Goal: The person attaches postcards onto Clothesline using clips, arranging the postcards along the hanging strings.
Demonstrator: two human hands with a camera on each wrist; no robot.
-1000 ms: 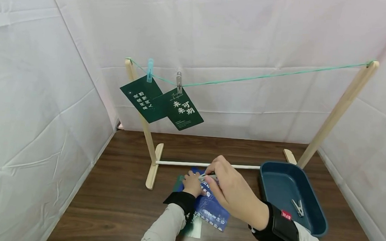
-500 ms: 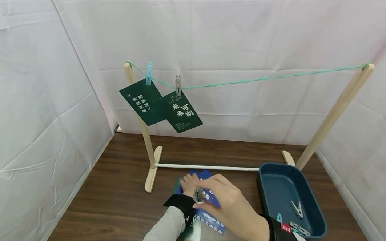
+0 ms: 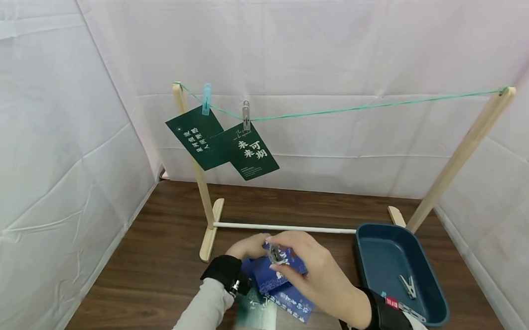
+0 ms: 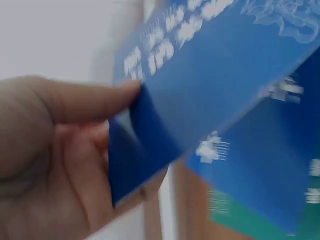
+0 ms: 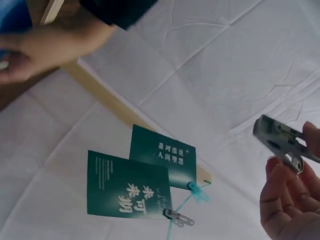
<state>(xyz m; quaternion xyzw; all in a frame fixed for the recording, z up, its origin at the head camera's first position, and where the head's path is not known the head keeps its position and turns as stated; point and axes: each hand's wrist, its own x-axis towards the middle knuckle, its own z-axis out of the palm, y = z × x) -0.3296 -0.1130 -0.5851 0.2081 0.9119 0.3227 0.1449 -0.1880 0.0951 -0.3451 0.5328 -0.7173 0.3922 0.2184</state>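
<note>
My left hand point(image 3: 247, 246) pinches a blue card point(image 4: 200, 85) with white lettering; in the left wrist view the thumb lies on its face and the corner bends. Under it, a second blue card point(image 3: 295, 303) and a green card point(image 3: 256, 314) lie on the table. My right hand point(image 3: 314, 272) holds a grey clothespin point(image 5: 280, 140) between thumb and fingers, close to the held card in the head view. Two dark green cards hang overlapping on the line: the left card point(image 3: 189, 138) by a light blue clothespin point(image 3: 206, 99), the right card point(image 3: 253, 157) by a grey clothespin point(image 3: 246, 115).
A green string point(image 3: 362, 107) runs between two wooden posts, the right post point(image 3: 462, 158) leaning outward. A white rod point(image 3: 243, 225) joins their feet. At right stands a dark blue tray point(image 3: 383, 253) with several clothespins, partly hidden by my right wrist. White cloth point(image 3: 320, 43) surrounds the table.
My left hand, earlier flat on the cards, has lifted a blue card and turned, uncovering more of the green card. My right hand has come lower with the clothespin, now beside that card.
</note>
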